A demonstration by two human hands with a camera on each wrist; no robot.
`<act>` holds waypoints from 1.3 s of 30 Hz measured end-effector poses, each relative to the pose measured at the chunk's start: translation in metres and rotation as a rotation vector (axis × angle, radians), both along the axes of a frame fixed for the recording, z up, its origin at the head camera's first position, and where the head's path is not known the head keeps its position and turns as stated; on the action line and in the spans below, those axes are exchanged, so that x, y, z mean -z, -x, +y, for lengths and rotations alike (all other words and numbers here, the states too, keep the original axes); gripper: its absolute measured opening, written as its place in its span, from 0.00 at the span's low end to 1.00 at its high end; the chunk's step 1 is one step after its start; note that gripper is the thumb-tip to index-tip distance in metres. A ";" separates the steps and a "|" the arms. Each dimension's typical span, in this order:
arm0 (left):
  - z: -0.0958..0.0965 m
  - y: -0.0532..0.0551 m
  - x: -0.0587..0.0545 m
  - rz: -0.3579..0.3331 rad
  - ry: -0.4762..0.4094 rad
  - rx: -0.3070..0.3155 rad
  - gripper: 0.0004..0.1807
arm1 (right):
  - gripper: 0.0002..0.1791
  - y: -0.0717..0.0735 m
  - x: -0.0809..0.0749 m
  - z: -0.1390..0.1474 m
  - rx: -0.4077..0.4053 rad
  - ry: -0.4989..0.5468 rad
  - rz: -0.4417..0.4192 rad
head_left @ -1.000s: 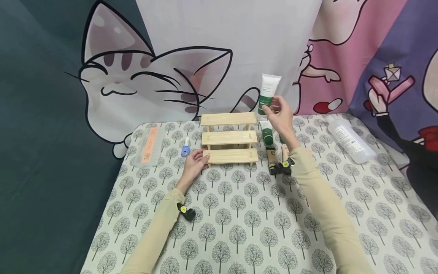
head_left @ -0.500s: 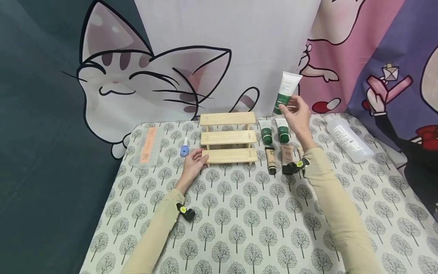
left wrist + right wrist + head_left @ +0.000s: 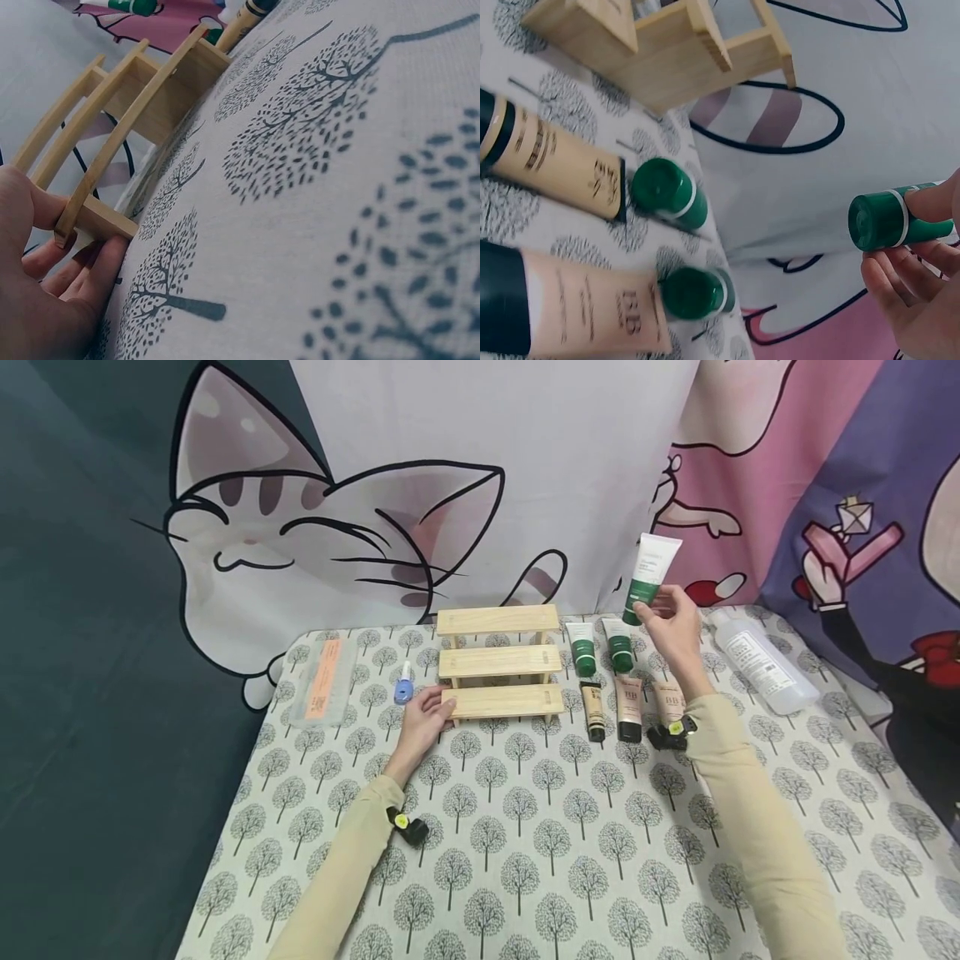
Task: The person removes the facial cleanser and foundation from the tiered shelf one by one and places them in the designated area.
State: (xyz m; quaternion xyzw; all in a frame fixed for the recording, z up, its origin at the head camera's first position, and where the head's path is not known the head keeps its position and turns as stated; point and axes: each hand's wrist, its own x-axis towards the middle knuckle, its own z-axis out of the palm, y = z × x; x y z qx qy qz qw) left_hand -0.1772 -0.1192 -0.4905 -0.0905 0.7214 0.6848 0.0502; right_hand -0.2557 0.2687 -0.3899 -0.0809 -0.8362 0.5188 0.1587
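Note:
My right hand (image 3: 673,622) pinches a white-and-green squeeze tube (image 3: 651,575), raised cap-down over the table's back edge. The right wrist view shows its green cap (image 3: 877,221) beside my thumb and fingers. At the left end of a three-step wooden shelf (image 3: 499,662), my left hand (image 3: 425,717) grips the lowest step, thumb on top and fingers beneath, as the left wrist view shows. Two similar green-capped tubes (image 3: 582,650) lie right of the shelf. In front of them are a yellowish tube (image 3: 594,710) and two pinkish BB tubes (image 3: 629,706), one partly behind my right wrist.
A clear plastic box with an orange label (image 3: 324,681) lies at the left of the table. Between it and the shelf is a small blue bottle (image 3: 405,685). A large translucent bottle (image 3: 765,662) lies at the back right. A printed curtain (image 3: 592,460) hangs behind the table.
My right hand has moved right with the green-and-white tube, rising a little and then lowering. The tubes on the table now show more fully. My left hand stays on the shelf.

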 end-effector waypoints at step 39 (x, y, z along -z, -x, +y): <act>0.001 0.002 0.005 0.029 0.020 -0.016 0.23 | 0.33 0.005 0.063 0.064 -0.064 -0.340 -0.463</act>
